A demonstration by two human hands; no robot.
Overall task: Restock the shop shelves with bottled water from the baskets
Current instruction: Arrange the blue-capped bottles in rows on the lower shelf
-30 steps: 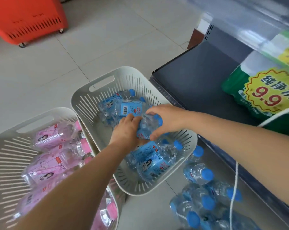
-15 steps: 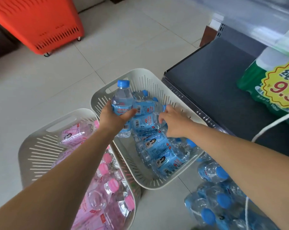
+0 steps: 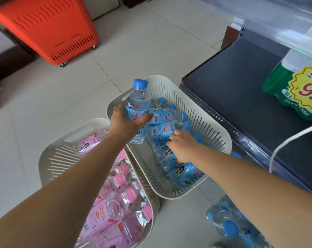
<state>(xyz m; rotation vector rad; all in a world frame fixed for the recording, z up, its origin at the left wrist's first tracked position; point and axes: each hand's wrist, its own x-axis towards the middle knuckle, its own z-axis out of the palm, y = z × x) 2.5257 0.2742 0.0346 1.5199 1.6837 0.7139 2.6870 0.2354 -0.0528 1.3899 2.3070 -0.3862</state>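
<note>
inspector: left hand point(image 3: 128, 122) is wrapped round the label band of one blue-capped bottle point(image 3: 136, 108), held upright above the near rim of the white basket point(image 3: 214, 126). right hand point(image 3: 183, 147) is down among the bottles lying in that basket, fingers bent over one; i cannot tell whether it has closed on it.

clerk: handling?

inspector: judged full and sealed, so moderately heavy for its size. thin clear plastic will likely give under a hard squeeze. the label band looks the best hold, since bare ribbed plastic may be slick. the cap is a poor purchase.

clerk: where does it go?

inspector: the dark shelf point(image 3: 241, 90) just right of the basket, flat and largely bare at its near end, with a green multipack point(image 3: 294, 90) further along. a white cord point(image 3: 285, 145) hangs over the shelf edge and could snag.

clerk: surroundings?

inspector: pale tiled floor point(image 3: 133, 42). a second basket point(image 3: 49, 158) holding pink-capped bottles touches the first. a wrapped pack of blue-capped bottles point(image 3: 230, 228) lies under the right forearm. a red trolley basket point(image 3: 49, 27) stands well apart.
</note>
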